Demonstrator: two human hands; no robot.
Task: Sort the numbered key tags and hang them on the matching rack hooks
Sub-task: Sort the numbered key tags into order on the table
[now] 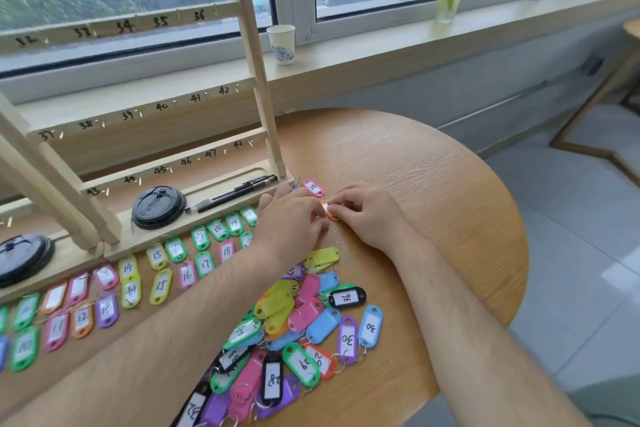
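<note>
On table (433,184), far left: sorted tag rows (104,298) below rack (145,163); loose tag pile (294,329) centre. Left hand (291,218) pinches orange tag (329,212), flat on table; right hand (367,215) pinches its other side. Pink tag 24 (312,187) just behind.

Orange key tag (330,213) between left hand (292,218) and right hand (369,215); sorted tag rows (160,286) along wooden rack (258,80), loose pile (304,314) nearer.

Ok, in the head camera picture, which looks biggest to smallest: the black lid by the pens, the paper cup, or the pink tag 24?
1. Black lid
2. Paper cup, though it sits farther from the camera
3. Pink tag 24
</note>
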